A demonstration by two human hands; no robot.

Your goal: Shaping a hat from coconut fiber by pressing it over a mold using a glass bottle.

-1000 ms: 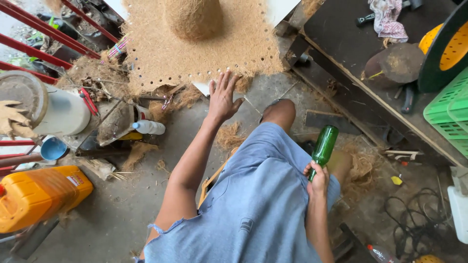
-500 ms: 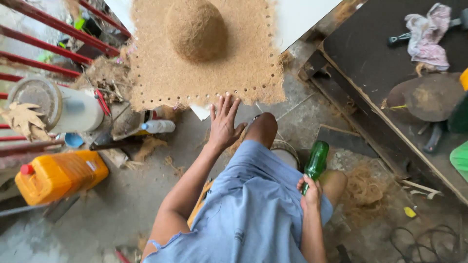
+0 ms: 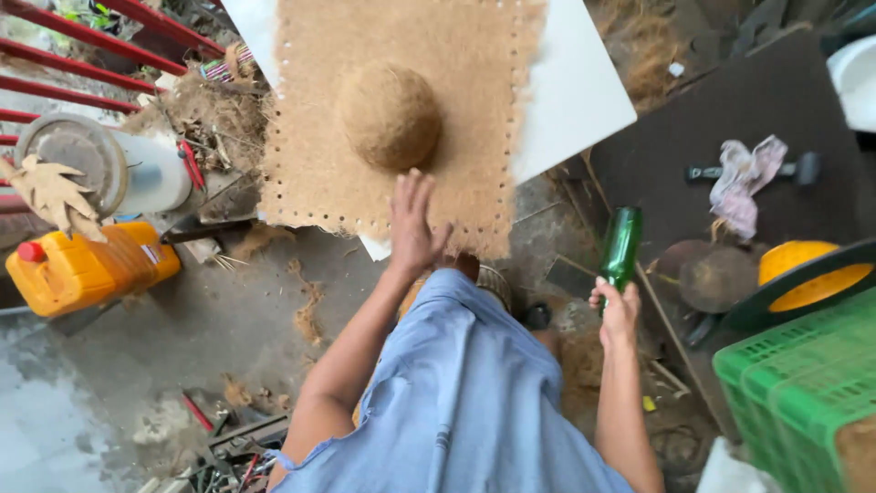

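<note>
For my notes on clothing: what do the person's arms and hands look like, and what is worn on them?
Both arms are bare up to the shoulder. The left hand and right hand wear no gloves, and no rings or watch show. A sleeveless light blue garment covers the body.

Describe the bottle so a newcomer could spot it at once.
Start at the big brown fibre mat on the white board. Right of its lower corner, the right hand grips a green glass bottle upright: the only glossy dark green thing nearby.
</note>
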